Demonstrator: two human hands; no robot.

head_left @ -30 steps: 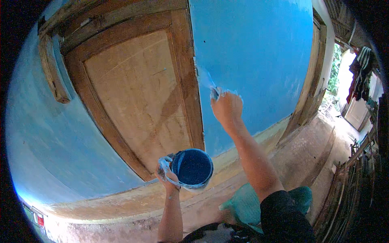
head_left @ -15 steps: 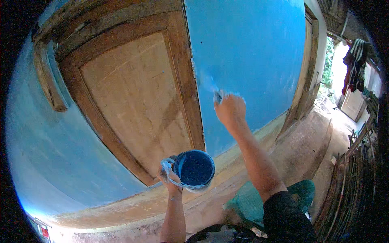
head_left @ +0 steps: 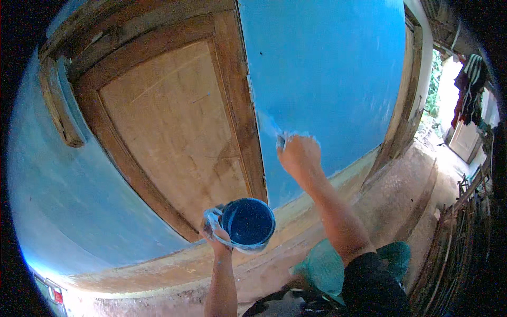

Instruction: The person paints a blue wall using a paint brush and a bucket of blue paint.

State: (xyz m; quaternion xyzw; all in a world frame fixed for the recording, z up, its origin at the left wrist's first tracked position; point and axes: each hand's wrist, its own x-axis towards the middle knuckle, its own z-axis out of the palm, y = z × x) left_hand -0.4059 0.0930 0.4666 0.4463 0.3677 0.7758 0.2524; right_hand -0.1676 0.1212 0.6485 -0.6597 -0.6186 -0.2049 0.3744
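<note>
My right hand (head_left: 299, 154) is closed around a paintbrush (head_left: 278, 136), its pale bristles pressed against the blue wall (head_left: 327, 68) just beside the right edge of the wooden door frame (head_left: 237, 105). Only the brush's tip shows past my knuckles, the handle being hidden in my fist. My left hand (head_left: 212, 230) grips the handle of a blue paint tin (head_left: 248, 223), held low in front of the frame's bottom right corner (the tin looks dark blue inside, and I cannot tell how full it is).

Working this close to bare wood, I think the stroke goes best with the bristles' narrow edge running along the frame, drawn slowly, so the blue stops at the wood and does not smear onto it. A lightly loaded brush would help against drips down toward the unpainted strip (head_left: 317, 195) at the wall's foot. The tin wants to stay level and close under the brush hand, so any drops fall into it and not on the earthen floor (head_left: 401, 201).
</note>
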